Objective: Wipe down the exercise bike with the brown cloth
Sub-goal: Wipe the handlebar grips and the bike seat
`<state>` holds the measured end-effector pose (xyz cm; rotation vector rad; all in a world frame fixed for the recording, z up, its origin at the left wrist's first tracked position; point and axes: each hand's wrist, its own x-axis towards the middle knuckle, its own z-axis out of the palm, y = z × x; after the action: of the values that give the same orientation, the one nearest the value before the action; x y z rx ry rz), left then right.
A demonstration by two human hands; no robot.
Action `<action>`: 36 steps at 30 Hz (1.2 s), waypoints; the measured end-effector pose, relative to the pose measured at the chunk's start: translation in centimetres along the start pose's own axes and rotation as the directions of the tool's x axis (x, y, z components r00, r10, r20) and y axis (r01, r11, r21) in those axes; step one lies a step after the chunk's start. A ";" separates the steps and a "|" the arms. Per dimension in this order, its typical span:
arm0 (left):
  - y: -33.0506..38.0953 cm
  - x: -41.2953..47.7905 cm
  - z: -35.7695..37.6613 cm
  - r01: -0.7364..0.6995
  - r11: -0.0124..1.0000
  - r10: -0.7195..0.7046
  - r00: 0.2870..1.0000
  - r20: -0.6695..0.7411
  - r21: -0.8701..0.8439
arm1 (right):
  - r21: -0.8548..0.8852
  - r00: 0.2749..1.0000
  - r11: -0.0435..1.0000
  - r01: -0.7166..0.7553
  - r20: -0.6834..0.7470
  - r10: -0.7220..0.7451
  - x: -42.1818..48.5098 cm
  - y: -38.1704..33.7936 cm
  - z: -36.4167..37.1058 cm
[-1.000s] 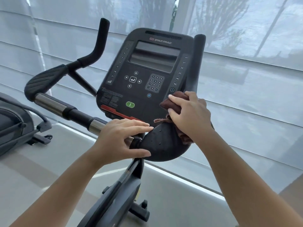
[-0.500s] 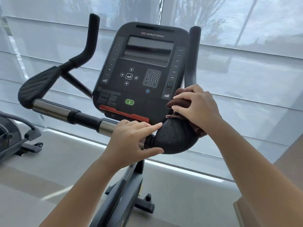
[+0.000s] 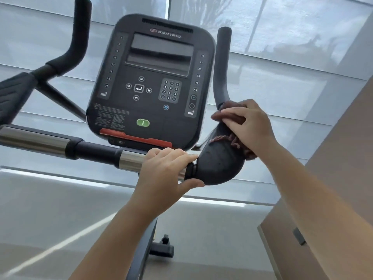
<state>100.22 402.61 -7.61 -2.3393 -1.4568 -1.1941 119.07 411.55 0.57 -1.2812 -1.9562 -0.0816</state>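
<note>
The brown cloth (image 3: 235,115) is being squeezed tight by the right hand (image 3: 249,126) and has been slid up the handlebar pad (image 3: 218,162). The bar (image 3: 125,158) is being gripped by the left hand (image 3: 163,170), so the upright grip (image 3: 221,63) is likely being wiped next.

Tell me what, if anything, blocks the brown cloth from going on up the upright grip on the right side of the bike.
Nothing visible does. The right hand presses the brown cloth against the base of the upright grip, and the grip above it is bare. The console sits beside it, with a gap. The left hand grips the crossbar lower down.
</note>
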 end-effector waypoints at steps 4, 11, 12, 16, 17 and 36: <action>-0.2 0.1 0.4 -0.015 1.000 0.015 0.999 -0.052 -0.002 | 0.047 0.980 0.979 0.201 -0.019 -0.200 -7.5 -1.8 -0.1; -0.3 0.1 0.2 -0.025 0.999 0.024 0.999 -0.042 -0.029 | -0.124 0.993 0.985 0.116 0.026 -0.114 -2.4 -2.5 -0.1; -0.3 0.1 0.1 -0.025 0.999 0.024 0.999 -0.039 -0.032 | -0.149 0.994 0.983 0.108 0.028 -0.105 -2.4 -2.7 0.2; -0.3 0.0 0.1 -0.015 0.999 0.014 1.000 -0.023 -0.039 | -0.067 0.975 0.973 0.221 -0.020 -0.223 -8.9 -3.7 0.8; -0.3 0.1 0.1 -0.015 0.999 0.014 1.000 -0.021 -0.041 | -0.049 0.969 0.968 0.245 -0.028 -0.246 -10.1 -3.9 0.7; -0.5 0.1 0.2 -0.020 0.999 0.017 0.998 -0.057 -0.046 | -0.086 0.988 0.991 0.106 -0.104 -0.114 -5.0 -2.0 0.2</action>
<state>99.99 403.01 -7.85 -2.3234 -1.4004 -1.2927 118.30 406.91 -2.03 -1.1933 -1.9459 -0.2815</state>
